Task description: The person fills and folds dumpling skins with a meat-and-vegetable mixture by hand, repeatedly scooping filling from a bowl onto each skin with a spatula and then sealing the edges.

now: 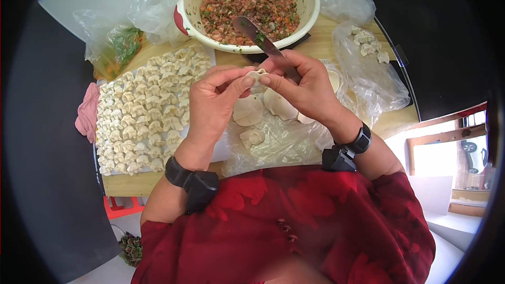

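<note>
Between the fingertips of both hands is a small dumpling [256,77], its edge pinched together. My left hand [215,92] grips its left side with thumb and fingers. My right hand [305,87] pinches the other side and also keeps a flat metal spatula [265,44] tucked in its fingers, the blade pointing up and left. Under the hands, round dough wrappers [248,110] lie on a clear plastic sheet [279,150], with one finished-looking dumpling [252,137] near them. The large white bowl [185,21] beyond holds minced filling [252,5] flecked with green and orange.
Rows of dumplings [152,110] cover a board on the left. More dumplings [368,44] sit on a plastic bag [376,81] at the right. A bag with greens [123,44] and a pink cloth [87,113] are at the left edge of the table.
</note>
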Motion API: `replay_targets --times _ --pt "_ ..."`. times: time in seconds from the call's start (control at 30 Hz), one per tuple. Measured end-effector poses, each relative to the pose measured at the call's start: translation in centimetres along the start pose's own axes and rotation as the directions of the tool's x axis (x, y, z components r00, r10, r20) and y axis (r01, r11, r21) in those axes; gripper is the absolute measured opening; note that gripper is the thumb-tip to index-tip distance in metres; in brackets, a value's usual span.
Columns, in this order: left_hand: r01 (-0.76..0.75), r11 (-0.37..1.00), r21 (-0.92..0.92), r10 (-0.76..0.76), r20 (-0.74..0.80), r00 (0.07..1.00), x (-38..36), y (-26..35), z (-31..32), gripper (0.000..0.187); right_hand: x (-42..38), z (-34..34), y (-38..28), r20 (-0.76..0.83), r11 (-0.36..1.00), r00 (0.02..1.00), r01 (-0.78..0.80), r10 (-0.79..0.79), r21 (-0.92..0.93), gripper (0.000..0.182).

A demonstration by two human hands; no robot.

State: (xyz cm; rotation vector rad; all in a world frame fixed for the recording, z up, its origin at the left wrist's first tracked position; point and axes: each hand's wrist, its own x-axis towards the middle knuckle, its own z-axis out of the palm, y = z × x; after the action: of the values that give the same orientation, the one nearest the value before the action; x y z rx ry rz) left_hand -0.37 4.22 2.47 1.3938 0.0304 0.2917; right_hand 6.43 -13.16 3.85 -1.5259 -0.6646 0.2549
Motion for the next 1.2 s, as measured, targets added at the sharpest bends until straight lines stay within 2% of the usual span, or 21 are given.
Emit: replay_targets --times 0.07,0.13,0.2,0.23,0.3,0.4,0.43,0.47,0.5,0.53,0.6,0.63,0.7,0.73,0.8,0.83,0.9,0.93,1.0,1.13,1.2 --pt "-0.051 0.994 0.099 0.053 -0.016 0.998 0.0 -0.1 -0.1 0.017 0.1 0.1 0.2 0.0 1.0 1.0 0.019 -0.019 -0.004 0.017" --pt "-0.069 0.991 0.117 0.072 -0.023 0.997 0.0 -0.2 -0.1 0.015 0.1 0.0 0.1 -0.001 0.999 0.999 0.038 -0.038 -0.007 0.016" --pt "-0.085 0.987 0.136 0.09 -0.031 0.995 0.0 -0.2 0.0 0.014 0.1 -0.1 -0.4 0.011 0.973 0.998 0.06 -0.059 -0.222 0.011" --pt "-0.093 0.981 0.171 0.103 -0.047 0.994 0.0 -0.1 0.1 0.012 0.2 0.0 -0.2 0.011 0.973 0.998 0.059 -0.058 -0.221 0.011" --pt "-0.098 0.974 0.206 0.114 -0.065 0.991 -0.1 0.1 0.4 0.01 0.4 0.5 0.3 -0.033 0.924 0.969 0.221 -0.243 -0.313 0.005" --pt "-0.062 0.987 0.147 0.076 -0.09 0.993 -0.2 -0.2 1.0 0.009 0.3 1.9 0.7 -0.118 0.93 0.943 0.278 -0.312 -0.242 0.004" --pt "-0.071 0.995 0.064 0.078 -0.105 0.991 -0.2 -0.4 1.4 0.009 0.3 2.4 1.2 -0.117 0.934 0.946 0.268 -0.302 -0.237 0.004" --pt "-0.084 0.996 -0.017 0.081 -0.121 0.989 -0.3 -0.6 1.5 0.01 0.3 2.8 2.0 -0.164 0.945 0.935 0.291 -0.314 -0.152 0.005" --pt "-0.08 0.997 -0.015 0.077 -0.125 0.989 -0.4 -0.8 1.4 0.01 0.4 3.2 2.2 -0.211 0.945 0.921 0.319 -0.326 -0.069 0.006" --pt "-0.06 0.997 -0.054 0.054 -0.112 0.992 -0.5 -1.0 1.2 0.01 0.2 3.1 2.1 -0.21 0.946 0.923 0.317 -0.323 -0.065 0.006" --pt "-0.034 0.996 -0.086 0.025 -0.109 0.994 -0.7 -0.9 0.4 0.01 -0.4 2.5 1.3 -0.11 0.954 0.973 0.169 -0.201 -0.247 0.005" --pt "0.012 0.999 -0.042 -0.016 -0.081 0.997 -0.7 -0.3 -0.3 0.01 -0.5 2.4 1.1 -0.103 0.957 0.976 0.165 -0.193 -0.237 0.005" --pt "0.059 0.997 0.044 -0.058 -0.035 0.998 -1.0 1.1 -2.6 0.01 -0.6 1.8 0.8 -0.02 0.994 0.994 0.111 -0.112 -0.016 0.013" --pt "0.062 0.997 0.051 -0.06 -0.044 0.997 -1.3 1.5 -4.2 0.01 -0.7 0.9 0.5 -0.014 0.994 0.994 0.11 -0.11 -0.006 0.013" --pt "0.041 0.963 0.268 -0.024 -0.065 0.998 -2.4 2.3 -7.2 0.009 -1.0 -1.6 0.1 0.029 0.995 0.997 0.067 -0.065 -0.074 0.021" --pt "0.047 0.961 0.274 -0.027 -0.077 0.997 -3.0 2.5 -8.5 0.009 -1.2 -2.6 0.1 0.004 0.997 0.999 0.05 -0.05 -0.065 0.022" --pt "0.086 0.841 0.534 -0.039 -0.098 0.994 -4.5 2.5 -10.5 0.008 -1.8 -3.9 0.5 -0.046 0.998 0.998 0.03 -0.032 -0.052 0.027" --pt "0.092 0.84 0.535 -0.039 -0.11 0.993 -5.2 2.0 -11.3 0.008 -2.1 -4.6 0.9 -0.035 0.998 0.999 0.029 -0.031 -0.047 0.027" --pt "0.046 0.705 0.707 0.036 -0.1 0.994 -6.3 0.8 -12.5 0.009 -2.9 -5.7 1.5 -0.098 0.99 0.99 -0.109 0.1 -0.086 0.029" --pt "0.079 0.691 0.719 0.058 -0.163 0.985 -7.7 0.0 -12.1 0.009 -4.2 -6.0 2.2 -0.131 0.99 0.986 -0.116 0.104 -0.082 0.03" --pt "0.073 0.599 0.798 0.115 -0.176 0.978 -7.8 0.2 -11.7 0.01 -4.6 -6.3 2.1 -0.136 0.987 0.982 -0.139 0.128 -0.078 0.027"
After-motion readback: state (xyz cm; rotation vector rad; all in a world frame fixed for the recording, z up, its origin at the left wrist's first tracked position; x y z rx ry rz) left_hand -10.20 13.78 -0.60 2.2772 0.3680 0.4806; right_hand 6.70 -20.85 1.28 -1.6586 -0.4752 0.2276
